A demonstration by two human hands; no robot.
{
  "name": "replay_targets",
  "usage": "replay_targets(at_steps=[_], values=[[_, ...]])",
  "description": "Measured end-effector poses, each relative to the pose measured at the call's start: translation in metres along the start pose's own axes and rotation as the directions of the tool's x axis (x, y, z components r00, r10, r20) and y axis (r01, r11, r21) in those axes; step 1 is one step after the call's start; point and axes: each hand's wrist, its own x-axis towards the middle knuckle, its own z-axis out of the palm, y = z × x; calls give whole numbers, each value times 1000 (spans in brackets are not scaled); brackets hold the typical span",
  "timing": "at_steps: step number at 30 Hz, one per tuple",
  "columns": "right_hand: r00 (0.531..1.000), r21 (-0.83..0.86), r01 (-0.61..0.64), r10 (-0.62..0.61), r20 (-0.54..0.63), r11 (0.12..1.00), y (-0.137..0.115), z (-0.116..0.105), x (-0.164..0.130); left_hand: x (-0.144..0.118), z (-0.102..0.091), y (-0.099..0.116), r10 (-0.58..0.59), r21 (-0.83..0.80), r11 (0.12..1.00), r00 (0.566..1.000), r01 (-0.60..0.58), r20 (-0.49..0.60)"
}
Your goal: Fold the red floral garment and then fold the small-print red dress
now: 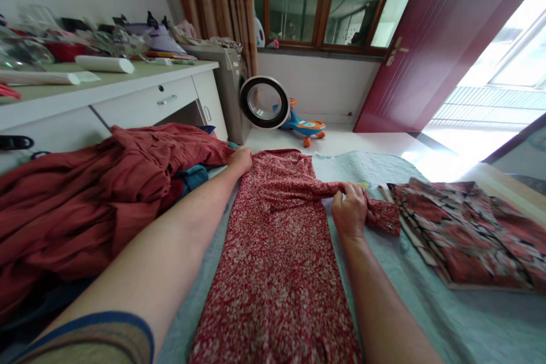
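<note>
A long red dress [277, 261] with a small cream print lies lengthwise on a pale blue sheet in front of me. Its sleeve [381, 217] stretches out to the right, with creases running across the upper part of the dress. My right hand [350, 209] is closed around that sleeve, and the cuff end sticks out beyond my fingers. At the upper left edge of the dress, my left hand [242, 160] is closed on the cloth; its fingertips are partly hidden.
Rust-red clothes [128, 182] are heaped at the left. A folded floral garment [464, 233] lies on the pale blue sheet [426, 307] at the right. Beyond are a cluttered desk [149, 82], a washing machine with its round door [264, 102] open, a blue ride-on toy [302, 125] and a red door [405, 40].
</note>
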Motion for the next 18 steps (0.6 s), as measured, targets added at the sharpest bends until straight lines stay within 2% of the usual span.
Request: replay_targets(at_steps=[3, 6, 8, 11, 13, 15, 18], values=[[992, -79, -37, 46, 119, 996, 4, 3, -2, -8, -3, 4, -5, -24, 1000, 1000, 4, -24], [987, -94, -43, 57, 148, 995, 7, 5, -3, -25, -15, 10, -72, -31, 997, 989, 69, -126], [985, -94, -46, 60, 160, 995, 7, 6, -3, -47, -23, 16, -40, -9, 999, 984, 39, -171], [985, -93, -50, 64, 161, 994, 7, 7, -4, -91, -23, 24, 165, 57, 985, 983, -161, -77], [986, -96, -47, 62, 157, 994, 7, 7, -4, -120, -15, 26, 271, 94, 958, 962, -271, 20], [986, -101, -45, 60, 156, 994, 8, 7, -5, -141, -4, 27, 292, 102, 950, 955, -295, 45], [984, -108, -47, 64, 164, 993, 8, 7, -5, -154, 8, 25, 259, 92, 960, 964, -263, 58]])
